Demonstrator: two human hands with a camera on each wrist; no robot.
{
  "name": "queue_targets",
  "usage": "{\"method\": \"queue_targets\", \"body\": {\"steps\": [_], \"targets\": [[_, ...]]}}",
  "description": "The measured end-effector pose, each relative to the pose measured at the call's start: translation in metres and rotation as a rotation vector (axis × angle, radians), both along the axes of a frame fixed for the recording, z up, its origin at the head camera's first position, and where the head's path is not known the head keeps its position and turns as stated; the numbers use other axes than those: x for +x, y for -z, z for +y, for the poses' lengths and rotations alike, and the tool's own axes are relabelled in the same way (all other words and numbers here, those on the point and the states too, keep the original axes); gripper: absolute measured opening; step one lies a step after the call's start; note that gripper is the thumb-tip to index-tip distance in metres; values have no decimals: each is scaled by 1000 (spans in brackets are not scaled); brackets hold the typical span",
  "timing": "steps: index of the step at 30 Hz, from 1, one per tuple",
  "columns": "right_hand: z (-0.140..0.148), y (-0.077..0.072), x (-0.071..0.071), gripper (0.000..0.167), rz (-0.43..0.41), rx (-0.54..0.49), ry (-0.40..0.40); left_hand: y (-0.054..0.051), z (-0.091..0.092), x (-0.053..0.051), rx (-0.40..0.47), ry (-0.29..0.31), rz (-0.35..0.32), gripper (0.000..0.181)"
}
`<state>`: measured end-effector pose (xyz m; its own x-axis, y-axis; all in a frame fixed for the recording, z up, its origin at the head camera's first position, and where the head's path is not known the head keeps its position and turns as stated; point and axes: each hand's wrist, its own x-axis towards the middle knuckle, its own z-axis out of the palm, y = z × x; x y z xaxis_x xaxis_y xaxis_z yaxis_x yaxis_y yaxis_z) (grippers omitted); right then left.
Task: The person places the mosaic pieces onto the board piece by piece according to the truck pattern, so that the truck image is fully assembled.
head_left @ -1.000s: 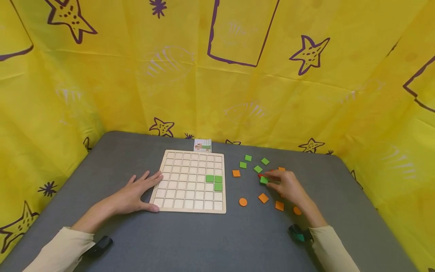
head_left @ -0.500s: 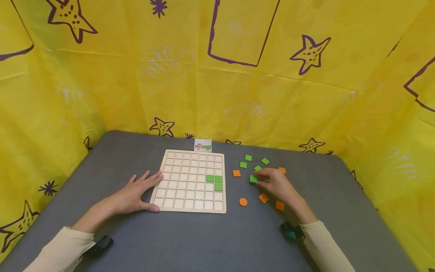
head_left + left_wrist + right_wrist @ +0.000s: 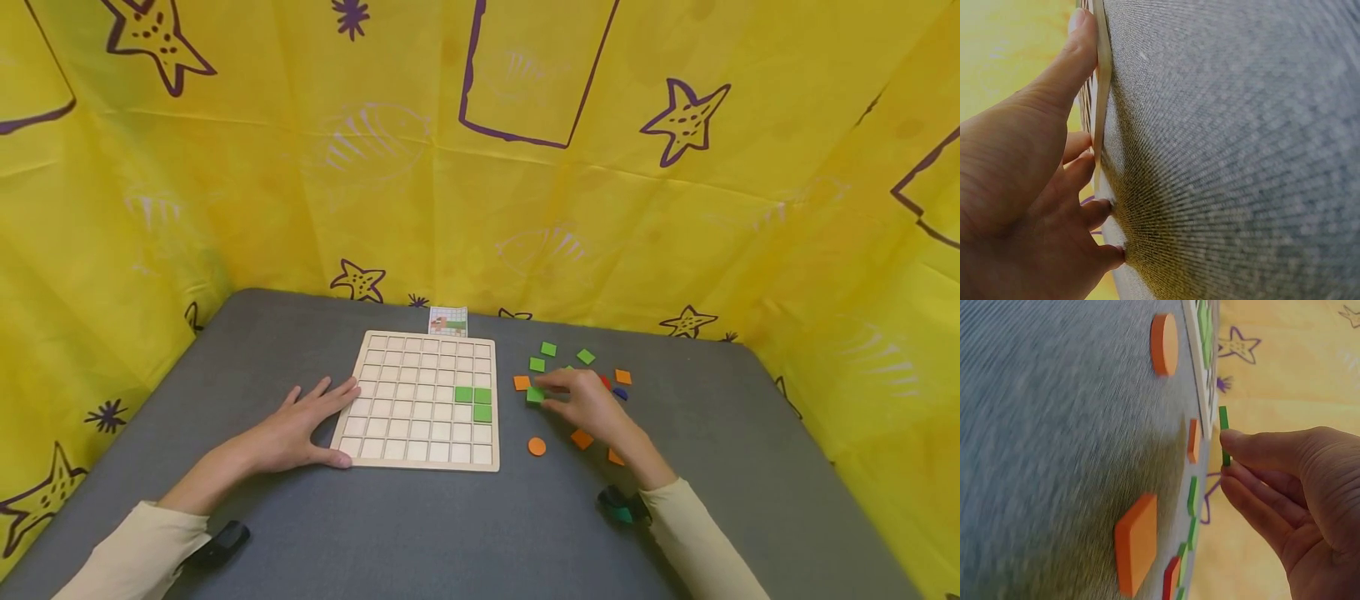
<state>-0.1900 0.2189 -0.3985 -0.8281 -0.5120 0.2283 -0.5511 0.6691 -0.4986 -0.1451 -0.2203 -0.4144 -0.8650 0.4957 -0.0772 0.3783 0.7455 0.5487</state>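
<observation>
The right hand [image 3: 588,406] pinches a green tile [image 3: 534,396] between thumb and fingertips, holding it off the bench [image 3: 480,533], just right of the wooden board [image 3: 402,408]. The left hand [image 3: 303,429] lies with fingers spread, its thumb and index finger touching the board's left edge. Three green squares [image 3: 482,395] sit in the board's grid: two side by side, the third directly nearer in the rightmost column. Around the right hand lie loose green tiles [image 3: 549,349], orange squares [image 3: 522,382], an orange disc [image 3: 536,447], and red [image 3: 604,382] and blue [image 3: 620,393] pieces, too covered to tell their shapes. A picture card [image 3: 447,322] lies at the board's far edge.
</observation>
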Motion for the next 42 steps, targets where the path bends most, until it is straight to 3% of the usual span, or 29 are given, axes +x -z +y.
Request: {"method": "queue_targets", "body": {"steps": [8, 21, 35, 42], "targets": [[-23, 0, -3, 36, 13, 47, -66, 0, -2, -1, 6, -3, -26, 109], [-55, -2, -5, 34, 33, 39, -126, 0, -3, 0, -2, -6, -24, 110], [-81, 3, 0, 34, -34, 27, -204, 3, -3, 1, -3, 2, -5, 109], [-84, 7, 0, 34, 28, 27, -233, 2, -2, 0, 9, 8, 1, 108]]}}
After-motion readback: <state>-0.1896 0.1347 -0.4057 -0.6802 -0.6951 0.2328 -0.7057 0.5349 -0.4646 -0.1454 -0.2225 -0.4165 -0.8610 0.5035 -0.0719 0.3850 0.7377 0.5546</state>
